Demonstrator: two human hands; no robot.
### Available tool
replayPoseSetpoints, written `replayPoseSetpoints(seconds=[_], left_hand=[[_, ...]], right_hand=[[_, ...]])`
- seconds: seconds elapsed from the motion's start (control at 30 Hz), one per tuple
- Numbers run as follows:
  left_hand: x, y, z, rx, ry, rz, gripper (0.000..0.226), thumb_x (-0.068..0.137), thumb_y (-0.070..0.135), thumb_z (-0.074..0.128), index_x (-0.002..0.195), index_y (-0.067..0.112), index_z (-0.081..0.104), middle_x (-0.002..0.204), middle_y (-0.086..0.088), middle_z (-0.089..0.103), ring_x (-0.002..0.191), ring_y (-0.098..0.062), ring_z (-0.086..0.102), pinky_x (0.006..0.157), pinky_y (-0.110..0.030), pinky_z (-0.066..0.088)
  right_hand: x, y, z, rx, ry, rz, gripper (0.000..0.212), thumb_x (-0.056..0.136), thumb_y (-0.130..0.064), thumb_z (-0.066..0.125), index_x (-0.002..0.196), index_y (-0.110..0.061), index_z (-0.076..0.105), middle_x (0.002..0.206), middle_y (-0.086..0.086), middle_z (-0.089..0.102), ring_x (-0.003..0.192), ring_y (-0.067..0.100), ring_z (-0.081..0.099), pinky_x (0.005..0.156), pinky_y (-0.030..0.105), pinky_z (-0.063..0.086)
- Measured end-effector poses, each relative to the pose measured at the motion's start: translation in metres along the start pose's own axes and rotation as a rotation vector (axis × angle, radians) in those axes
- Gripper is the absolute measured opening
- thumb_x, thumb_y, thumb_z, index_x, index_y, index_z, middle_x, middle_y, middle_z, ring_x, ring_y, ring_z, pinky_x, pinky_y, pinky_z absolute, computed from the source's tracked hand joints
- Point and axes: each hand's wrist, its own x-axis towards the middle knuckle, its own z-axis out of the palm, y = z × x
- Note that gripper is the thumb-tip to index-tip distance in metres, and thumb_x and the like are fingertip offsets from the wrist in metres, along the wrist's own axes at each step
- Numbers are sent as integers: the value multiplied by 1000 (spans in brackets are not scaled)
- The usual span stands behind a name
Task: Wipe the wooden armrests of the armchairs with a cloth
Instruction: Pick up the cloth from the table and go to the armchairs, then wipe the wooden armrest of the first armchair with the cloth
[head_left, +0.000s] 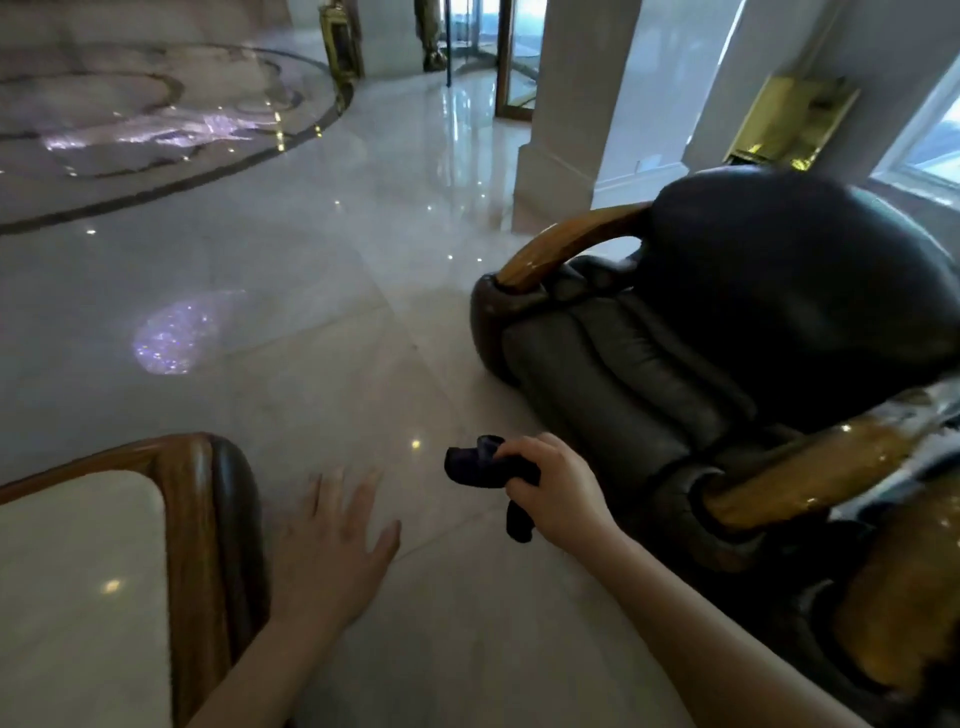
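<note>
A dark leather armchair (753, 322) stands at the right with two curved wooden armrests: the far armrest (566, 244) and the near armrest (810, 473), which looks glossy. My right hand (558, 488) is shut on a dark blue cloth (483, 467), held in the air just left of the near armrest's front end, not touching it. My left hand (332, 551) hovers open over the floor, fingers spread, slightly blurred, holding nothing.
A table (192, 525) with a pale top, wooden rim and dark edge fills the lower left beside my left hand. Polished marble floor (322, 322) stretches ahead. A white column (576, 104), glass doors and a window stand behind the armchair.
</note>
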Motion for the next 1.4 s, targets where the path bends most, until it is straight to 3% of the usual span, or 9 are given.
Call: replayPoseSetpoints(seconds=[0.3,0.43,0.57,0.7,0.83,0.97,1.1,1.27,1.4], left_hand=[[47,145,18,-34,-18,187,69,93,67,27,154,41,11,161,-1,21,148,-27,20,117,-56,20],[64,204,21,-36,-11,299,73,88,68,21,155,40,15,160,-5,26,142,-30,32,113,-56,27],[85,256,32,-35,-46,429,71,90,64,29,155,39,14,161,-6,24,146,-32,25,111,-57,29],[112,303,47,-56,-71,541,76,83,69,20,154,42,15,161,-4,25,149,-30,20,112,-56,30],[149,353,66,-79,-109,673,69,87,69,26,152,48,11,163,0,22,151,-25,14,117,-59,19],[187,403,81,-64,-143,821,69,88,68,26,153,45,17,161,-3,27,151,-27,17,117,-62,19],[217,446,91,-35,-178,963,75,84,70,16,153,42,18,161,-4,28,151,-26,17,117,-62,19],[241,501,108,-22,-199,1078,71,88,69,22,153,40,22,160,-4,32,150,-27,21,116,-62,23],[250,548,132,15,-253,1120,69,92,67,29,154,42,14,163,-2,24,153,-24,12,120,-61,17]], right_hand=[[-25,100,-98,52,155,140,33,86,-16,66,112,-35,67,95,-18,49,84,-2,50,69,10,32],[-43,137,-132,52,229,199,32,85,-18,66,111,-38,66,96,-17,50,86,1,50,69,12,34],[-60,172,-158,58,307,280,33,86,-18,68,114,-35,67,99,-16,51,90,5,52,74,17,40],[-73,204,-176,54,377,368,32,89,-20,67,117,-35,66,101,-16,51,90,3,52,74,14,41],[-76,234,-195,65,469,464,31,89,-21,67,116,-37,66,104,-18,53,93,4,55,78,17,47],[-70,259,-211,70,581,577,31,90,-21,67,114,-39,65,101,-24,50,91,-3,54,72,11,45],[-66,280,-224,108,684,671,29,89,-17,68,112,-35,67,98,-20,53,91,-4,55,73,10,46],[-74,312,-240,145,795,783,31,90,-16,67,117,-30,69,103,-17,57,94,2,59,82,21,53],[-89,353,-254,142,847,861,31,89,-16,67,115,-32,69,104,-14,57,93,3,59,82,25,53]])
